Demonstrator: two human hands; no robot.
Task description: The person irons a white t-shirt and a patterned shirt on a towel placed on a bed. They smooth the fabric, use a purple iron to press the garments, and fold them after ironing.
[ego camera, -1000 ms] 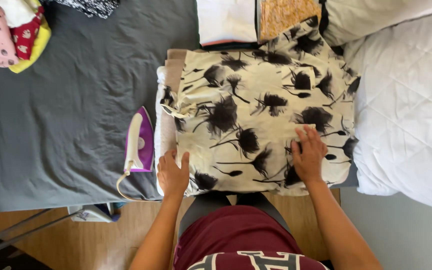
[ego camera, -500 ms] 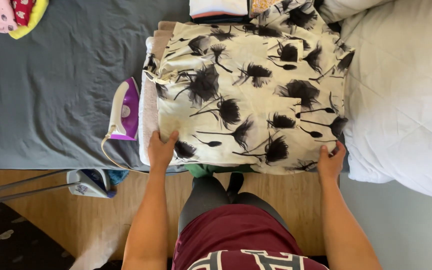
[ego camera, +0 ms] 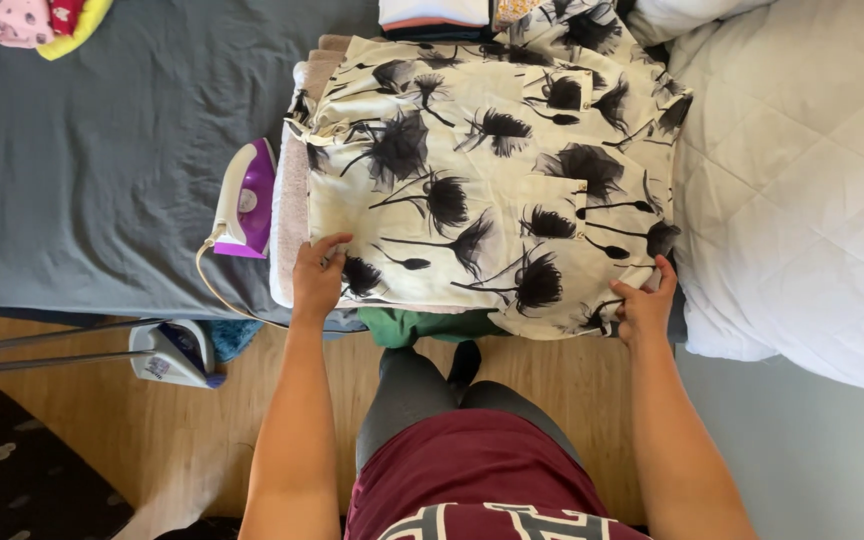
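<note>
Hands count two, both on one shirt (ego camera: pixel 492 170): cream cloth with black flower prints, spread flat over a pale towel (ego camera: pixel 292 190) at the edge of a grey bed (ego camera: pixel 102 150). The left hand (ego camera: pixel 318 278) lies at the shirt's near left corner, fingers curled over the hem with the thumb on top, so it seems to pinch the cloth lightly. The right hand (ego camera: pixel 642 305) is at the near right corner, fingers bent around the hem and closed on it. One patch pocket (ego camera: pixel 557 92) shows on the shirt's upper part.

One iron (ego camera: pixel 247 200), purple and white, lies on the bed just beside the towel's left edge, near the left hand but apart from it. Its cord (ego camera: pixel 214 285) loops down over the bed's edge. One white and blue base unit (ego camera: pixel 172 352) stands on the wooden floor (ego camera: pixel 82 430) below, with two thin metal rods (ego camera: pixel 42 345) running off to the left from it. One green cloth (ego camera: pixel 417 325) hangs under the shirt's near hem, between the two arms.

One white quilt (ego camera: pixel 802 180) covers the right side, touching the shirt's right edge. One small stack of folded clothes (ego camera: pixel 432 14) lies at the far edge, behind the shirt's collar. One heap of pink and yellow clothes (ego camera: pixel 37 18) sits in the far left corner, well apart. One dark rug (ego camera: pixel 22 470) lies on the floor at lower left.
</note>
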